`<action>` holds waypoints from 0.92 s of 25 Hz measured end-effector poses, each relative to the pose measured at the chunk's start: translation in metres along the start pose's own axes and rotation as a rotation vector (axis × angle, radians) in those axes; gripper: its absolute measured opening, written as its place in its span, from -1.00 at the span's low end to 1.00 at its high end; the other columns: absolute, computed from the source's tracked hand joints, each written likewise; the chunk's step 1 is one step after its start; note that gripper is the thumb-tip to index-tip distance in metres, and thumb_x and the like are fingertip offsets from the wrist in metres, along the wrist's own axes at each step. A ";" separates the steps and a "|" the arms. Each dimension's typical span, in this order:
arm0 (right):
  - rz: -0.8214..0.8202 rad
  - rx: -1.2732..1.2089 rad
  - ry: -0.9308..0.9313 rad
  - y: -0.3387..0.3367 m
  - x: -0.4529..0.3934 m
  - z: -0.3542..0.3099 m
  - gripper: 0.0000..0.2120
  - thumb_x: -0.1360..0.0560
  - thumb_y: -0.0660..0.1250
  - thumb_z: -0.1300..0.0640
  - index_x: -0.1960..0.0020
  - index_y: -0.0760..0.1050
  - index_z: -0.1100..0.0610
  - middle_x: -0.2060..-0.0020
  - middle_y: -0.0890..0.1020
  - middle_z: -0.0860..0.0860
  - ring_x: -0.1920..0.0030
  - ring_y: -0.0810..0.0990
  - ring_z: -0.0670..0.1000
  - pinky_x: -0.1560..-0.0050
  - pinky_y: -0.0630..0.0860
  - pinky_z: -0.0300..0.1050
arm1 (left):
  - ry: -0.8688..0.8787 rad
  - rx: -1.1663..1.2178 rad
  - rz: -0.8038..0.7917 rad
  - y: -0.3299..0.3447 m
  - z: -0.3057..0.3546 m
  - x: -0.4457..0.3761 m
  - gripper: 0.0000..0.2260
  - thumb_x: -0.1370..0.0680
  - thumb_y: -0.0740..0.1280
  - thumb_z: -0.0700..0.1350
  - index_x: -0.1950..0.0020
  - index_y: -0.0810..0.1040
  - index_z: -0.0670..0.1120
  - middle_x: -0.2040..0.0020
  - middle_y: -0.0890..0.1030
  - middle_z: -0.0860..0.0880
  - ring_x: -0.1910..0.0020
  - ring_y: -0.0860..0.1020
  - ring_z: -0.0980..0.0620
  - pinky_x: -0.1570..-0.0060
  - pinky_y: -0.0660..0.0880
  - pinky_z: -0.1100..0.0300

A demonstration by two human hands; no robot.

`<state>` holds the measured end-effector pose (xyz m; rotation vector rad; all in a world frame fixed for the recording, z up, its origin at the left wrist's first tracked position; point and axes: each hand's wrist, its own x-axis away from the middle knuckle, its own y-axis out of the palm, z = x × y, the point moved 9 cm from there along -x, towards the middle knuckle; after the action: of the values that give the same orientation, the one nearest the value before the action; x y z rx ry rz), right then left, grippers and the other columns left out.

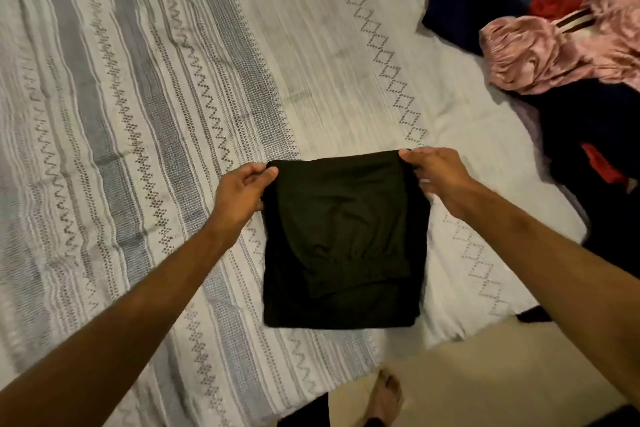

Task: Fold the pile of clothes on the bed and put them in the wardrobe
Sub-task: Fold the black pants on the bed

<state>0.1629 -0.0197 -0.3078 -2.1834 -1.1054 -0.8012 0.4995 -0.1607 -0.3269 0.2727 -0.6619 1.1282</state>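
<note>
Striped, zigzag-patterned bedding covers the bed [145, 107], where a folded black garment [343, 239] lies near its edge, long axis running away from the person. Left hand [242, 194] and right hand [436, 173] each pinch a far corner. No writing shows. Unfolded clothes [554, 55] sit heaped far right.

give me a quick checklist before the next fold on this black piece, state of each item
1. Left hand pinches the far left corner of the black garment: ok.
2. Right hand pinches the far right corner: ok.
3. Garment's near edge lies on the bed cover: ok.
4. Layers lined up evenly: not ok, an inner layer sits skewed.
5. Unfolded pile sits apart, on the right: ok.
6. Wardrobe path free: cannot tell, out of view.
</note>
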 end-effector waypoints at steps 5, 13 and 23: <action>0.044 0.095 -0.008 -0.006 -0.005 -0.025 -0.76 -0.53 0.52 -0.05 -0.08 0.71 0.10 -0.05 0.73 -0.01 -0.11 0.67 0.03 -0.17 0.55 -0.11 | 0.017 -0.188 -0.005 -0.003 0.035 -0.021 -0.79 -0.59 0.45 0.16 -0.01 0.76 0.05 0.02 0.75 0.12 -0.04 0.68 0.12 -0.19 0.61 0.10; -0.163 0.543 -0.063 0.009 0.059 0.033 -0.73 -0.42 0.52 -0.29 0.17 0.59 -0.13 0.02 0.52 0.05 -0.02 0.56 0.08 -0.05 0.46 -0.01 | -0.193 -0.234 -0.202 0.033 -0.007 0.045 -0.61 -0.45 0.46 0.38 -0.22 0.64 0.29 -0.13 0.70 0.28 -0.19 0.64 0.17 -0.36 0.53 -0.02; -0.248 0.149 0.141 0.003 0.089 0.091 -0.68 -0.55 0.50 0.00 -0.15 0.48 0.15 -0.08 0.64 0.06 -0.01 0.69 0.11 0.05 0.62 -0.04 | -0.086 -0.031 -0.107 0.052 -0.018 0.084 -0.38 -0.53 0.46 0.29 -0.52 0.41 0.12 -0.36 0.61 0.10 -0.30 0.61 0.04 -0.25 0.61 -0.03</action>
<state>0.2312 0.0873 -0.3049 -1.8612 -1.3348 -0.9320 0.4812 -0.0663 -0.2958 0.3279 -0.7322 1.0072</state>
